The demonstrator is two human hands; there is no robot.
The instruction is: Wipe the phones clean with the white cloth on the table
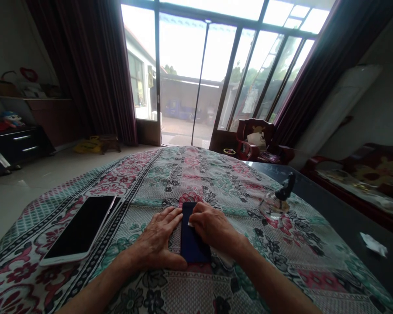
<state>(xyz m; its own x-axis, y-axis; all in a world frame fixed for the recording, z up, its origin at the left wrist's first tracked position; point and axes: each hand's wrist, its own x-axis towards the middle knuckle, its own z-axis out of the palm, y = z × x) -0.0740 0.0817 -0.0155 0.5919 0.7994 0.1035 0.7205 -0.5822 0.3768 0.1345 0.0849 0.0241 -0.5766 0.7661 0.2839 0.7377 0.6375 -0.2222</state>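
A dark blue, flat, phone-shaped slab (194, 248) lies lengthwise in front of me on the patterned cloth (163, 288). My left hand (159, 237) rests flat along its left side, fingers stretched out, the thumb reaching to its lower left edge. Over the slab's upper right part my right hand (212, 226) is closed, with the fingers pinched together. A small white wad that looks like tissue (190, 224) peeks out below those fingertips. To the left, a large white phone (80, 231) with a black screen lies on top of another flat device, partly hidden.
On the cloth at right stands a small clear glass jar (273, 206) with a black top. Farther right, a crumpled white tissue (374, 244) lies on a dark tabletop (343, 213). Beyond the cloth are a wooden chair (253, 135), a glass door and dark curtains (94, 65).
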